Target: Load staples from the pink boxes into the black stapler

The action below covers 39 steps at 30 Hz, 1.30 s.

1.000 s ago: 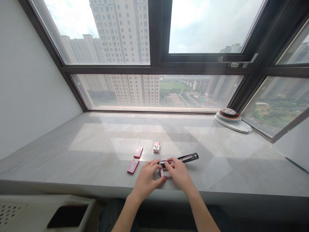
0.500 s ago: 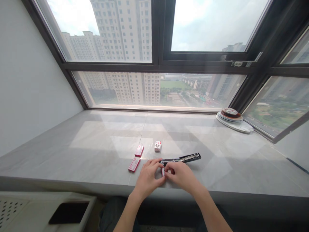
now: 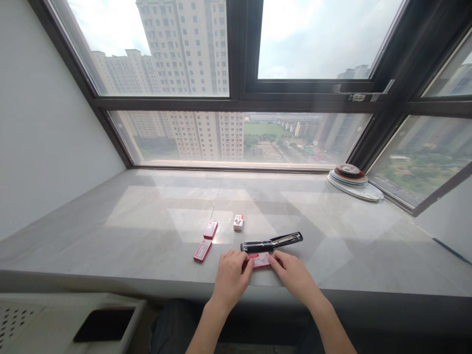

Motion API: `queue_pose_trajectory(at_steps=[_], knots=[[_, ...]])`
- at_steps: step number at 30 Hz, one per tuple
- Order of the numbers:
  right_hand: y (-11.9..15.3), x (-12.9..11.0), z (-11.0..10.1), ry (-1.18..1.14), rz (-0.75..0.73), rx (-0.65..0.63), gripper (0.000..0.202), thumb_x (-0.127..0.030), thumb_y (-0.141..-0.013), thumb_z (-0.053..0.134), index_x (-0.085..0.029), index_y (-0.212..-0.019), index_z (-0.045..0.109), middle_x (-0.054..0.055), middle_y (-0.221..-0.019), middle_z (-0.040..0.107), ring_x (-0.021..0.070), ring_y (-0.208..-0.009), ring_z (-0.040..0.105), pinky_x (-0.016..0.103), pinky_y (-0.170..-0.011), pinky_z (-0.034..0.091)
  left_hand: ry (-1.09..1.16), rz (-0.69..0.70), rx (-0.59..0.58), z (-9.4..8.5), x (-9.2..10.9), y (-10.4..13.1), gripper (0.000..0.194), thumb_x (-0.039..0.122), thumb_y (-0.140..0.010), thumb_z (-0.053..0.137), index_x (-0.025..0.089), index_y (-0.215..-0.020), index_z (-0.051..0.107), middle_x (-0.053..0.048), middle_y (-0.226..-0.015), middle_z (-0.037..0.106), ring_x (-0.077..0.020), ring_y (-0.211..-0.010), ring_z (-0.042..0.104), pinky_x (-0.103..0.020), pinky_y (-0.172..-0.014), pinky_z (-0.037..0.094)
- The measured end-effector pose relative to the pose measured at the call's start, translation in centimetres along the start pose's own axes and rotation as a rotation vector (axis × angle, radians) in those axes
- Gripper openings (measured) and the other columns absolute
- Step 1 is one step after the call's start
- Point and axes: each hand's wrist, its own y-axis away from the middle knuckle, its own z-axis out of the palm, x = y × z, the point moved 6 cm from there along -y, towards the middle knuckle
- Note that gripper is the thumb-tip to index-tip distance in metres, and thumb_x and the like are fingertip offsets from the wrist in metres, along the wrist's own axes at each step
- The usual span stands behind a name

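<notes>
A small flat pink-and-white box point(image 3: 261, 260) lies crosswise near the front of the sill, its printed label facing up. My left hand point(image 3: 232, 275) pinches its left end between thumb and fingers. At the right end my right hand point(image 3: 294, 276) grips it the same way. Just behind the box rests an opened black stapler point(image 3: 272, 242), its upper arm swung back to the right and metal parts showing inside. No finger appears to hold the stapler. What is inside the box cannot be seen.
Two similar pink boxes, one nearer point(image 3: 202, 250) and one farther point(image 3: 210, 230), lie to the left. A small white printed carton point(image 3: 238, 222) stands behind the stapler. Stacked plates point(image 3: 354, 183) sit in the back right corner by the window. The sill's front edge point(image 3: 165, 281) runs close to my wrists.
Both hands have moved apart to opposite ends of the pink box, which now shows its label. My left hand no longer covers the stapler's left end. The view has shifted slightly.
</notes>
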Motion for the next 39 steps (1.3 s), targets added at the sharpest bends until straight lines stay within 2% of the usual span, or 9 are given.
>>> queue_pose_trajectory(at_steps=[4, 7, 9, 14, 19, 23, 30, 33, 39], knots=[[0.4, 2.2, -0.6, -0.141, 0.097, -0.012, 0.043, -0.059, -0.094, 0.050, -0.021, -0.074, 0.057, 0.000, -0.063, 0.058, 0.0159, -0.059, 0.052, 0.027, -0.056, 0.032, 0.006, -0.024, 0.022, 0.9, 0.6, -0.2, 0.022, 0.038, -0.101, 0.047, 0.026, -0.094, 0.065, -0.002, -0.080, 0.066, -0.0219, -0.078, 0.061, -0.037, -0.076, 0.041], [0.5, 6.0, -3.0, -0.316, 0.303, 0.012, 0.053, -0.068, -0.085, 0.058, -0.021, -0.108, 0.062, -0.005, -0.060, 0.052, 0.0124, -0.046, 0.042, 0.026, -0.047, 0.028, 0.019, -0.026, 0.042, 1.0, 0.4, -0.2, 0.025, 0.039, -0.100, 0.049, 0.028, -0.119, 0.064, -0.003, -0.090, 0.069, -0.0224, -0.083, 0.063, -0.037, -0.078, 0.042], [-0.3, 6.9, -4.6, -0.478, 0.314, 0.014, 0.069, -0.069, -0.081, 0.063, -0.022, -0.131, 0.054, -0.006, -0.065, 0.054, 0.0091, -0.042, 0.034, 0.025, -0.044, 0.024, 0.013, -0.019, 0.041, 1.2, 0.3, -0.4, 0.027, 0.039, -0.100, 0.049, 0.028, -0.120, 0.064, -0.004, -0.095, 0.071, -0.0231, -0.087, 0.065, -0.037, -0.079, 0.043], [-5.2, 1.8, -5.8, -0.666, 0.001, -0.085, 0.065, -0.065, -0.073, 0.074, -0.016, -0.113, 0.066, -0.003, -0.070, 0.056, 0.0066, -0.050, 0.032, 0.024, -0.048, 0.024, -0.033, -0.041, 0.045, 1.4, 0.4, -0.9, 0.023, 0.043, -0.100, 0.048, 0.027, -0.106, 0.065, -0.003, -0.088, 0.071, -0.0223, -0.080, 0.065, -0.036, -0.073, 0.041], [-8.4, -3.4, -2.7, -0.454, -0.162, -0.154, 0.047, -0.055, -0.065, 0.084, -0.017, -0.089, 0.070, -0.009, -0.057, 0.042, 0.0082, -0.055, 0.033, 0.023, -0.054, 0.028, -0.070, -0.038, 0.053, 1.3, 0.6, -0.9, 0.020, 0.044, -0.097, 0.053, 0.028, -0.100, 0.064, -0.003, -0.091, 0.072, -0.0242, -0.084, 0.065, -0.037, -0.073, 0.041], [-8.4, -4.1, -1.0, -0.311, -0.164, -0.142, 0.041, -0.051, -0.067, 0.082, -0.018, -0.089, 0.072, -0.009, -0.055, 0.042, 0.0091, -0.054, 0.037, 0.022, -0.054, 0.028, -0.088, -0.034, 0.065, 1.0, 1.1, -0.8, 0.023, 0.049, -0.095, 0.056, 0.029, -0.099, 0.064, -0.005, -0.089, 0.070, -0.0262, -0.085, 0.064, -0.039, -0.074, 0.041], [-8.1, -4.1, -1.2, -0.170, -0.194, -0.146, 0.031, -0.046, -0.075, 0.076, -0.021, -0.093, 0.073, -0.007, -0.059, 0.052, 0.0114, -0.057, 0.047, 0.022, -0.055, 0.029, -0.073, 0.144, -0.039, 2.1, 3.2, -0.8, 0.021, 0.042, -0.084, 0.073, 0.033, -0.102, 0.069, -0.005, -0.092, 0.068, -0.0288, -0.094, 0.061, -0.045, -0.085, 0.041], [-8.1, -3.6, -1.4, -0.177, -0.174, -0.118, 0.032, -0.046, -0.074, 0.076, -0.020, -0.092, 0.073, -0.007, -0.058, 0.050, 0.0115, -0.058, 0.046, 0.022, -0.056, 0.029, -0.156, 0.076, 0.015, 0.6, 1.0, -0.8, 0.010, 0.039, -0.087, 0.069, 0.029, -0.091, 0.068, -0.004, -0.089, 0.065, -0.0279, -0.094, 0.059, -0.045, -0.086, 0.040], [-7.9, -3.0, -1.7, -0.189, -0.133, -0.103, 0.034, -0.049, -0.072, 0.076, -0.020, -0.090, 0.072, -0.007, -0.057, 0.048, 0.0118, -0.057, 0.046, 0.023, -0.056, 0.029, -0.314, -0.169, 0.282, -5.6, -6.7, -0.3, 0.017, 0.039, -0.083, 0.070, 0.026, -0.079, 0.060, -0.008, -0.110, 0.063, -0.0333, -0.110, 0.054, -0.051, -0.095, 0.042]])
